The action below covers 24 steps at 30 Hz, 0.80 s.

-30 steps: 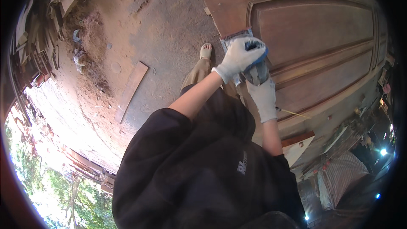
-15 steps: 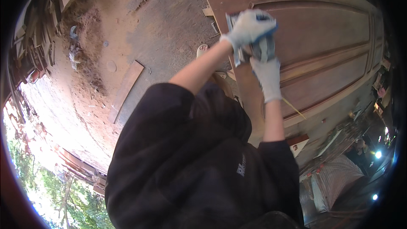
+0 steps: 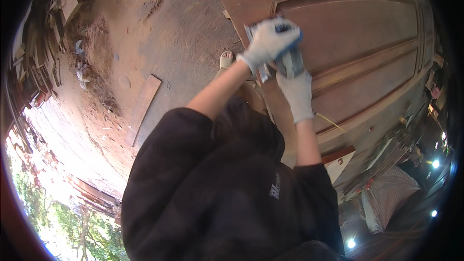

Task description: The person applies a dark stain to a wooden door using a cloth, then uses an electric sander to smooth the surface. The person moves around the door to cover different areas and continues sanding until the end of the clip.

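A brown wooden door (image 3: 353,31) with recessed panels and raised mouldings lies flat, reaching from the middle to the far right. On its near left end rests a grey and blue power sander (image 3: 291,63), partly hidden by my hands. My left hand (image 3: 270,41), in a white work glove, is closed over the sander's top by its blue part. My right hand (image 3: 296,92), gloved too, grips the sander's rear end nearest me. A thin yellow cord or stick (image 3: 331,122) shows beside my right wrist.
A loose board (image 3: 144,108) lies on the dirt floor at left. Stacked timber offcuts (image 3: 36,67) line the far left. My sandalled foot (image 3: 226,59) stands by the door's end. A brown and white wood piece (image 3: 338,162) is near my right elbow.
The whole view has shifted, so the door appears farther left. My hands and the sander have moved slightly toward me along the door's end. Both hands keep their grip.
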Motion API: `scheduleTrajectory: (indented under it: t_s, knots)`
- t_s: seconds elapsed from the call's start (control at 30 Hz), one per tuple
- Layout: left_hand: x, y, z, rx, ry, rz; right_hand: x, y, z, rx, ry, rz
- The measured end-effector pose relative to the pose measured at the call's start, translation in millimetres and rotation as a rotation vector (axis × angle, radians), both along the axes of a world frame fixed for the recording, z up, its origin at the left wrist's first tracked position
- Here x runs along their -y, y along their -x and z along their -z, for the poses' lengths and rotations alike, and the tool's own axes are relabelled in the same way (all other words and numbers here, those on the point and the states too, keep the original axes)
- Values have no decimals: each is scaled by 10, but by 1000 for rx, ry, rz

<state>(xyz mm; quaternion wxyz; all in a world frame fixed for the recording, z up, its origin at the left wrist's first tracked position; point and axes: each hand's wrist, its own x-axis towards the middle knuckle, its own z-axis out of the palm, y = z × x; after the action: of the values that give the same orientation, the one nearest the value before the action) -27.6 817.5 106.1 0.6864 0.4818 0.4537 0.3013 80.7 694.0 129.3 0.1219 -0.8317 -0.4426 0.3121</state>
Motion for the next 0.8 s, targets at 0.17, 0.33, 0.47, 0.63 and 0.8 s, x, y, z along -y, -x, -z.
scheduleTrajectory:
  t_s: [0.17,0.33,0.47,0.63,0.8]
  knots:
    - [-1071,99,183,15,-56,25,-1123,59,-194,-5,-3,-120]
    - [-1310,-28,350,155,2,-12,-1230,-11,-144,29,45,-68]
    - [-394,128,167,156,-24,-25,-451,120,-147,-66,44,-52]
    - [840,-79,-68,49,143,24,806,-56,-157,-130,114,33]
    - [1295,-138,-68,57,222,141,1390,-53,-57,-193,0,117]
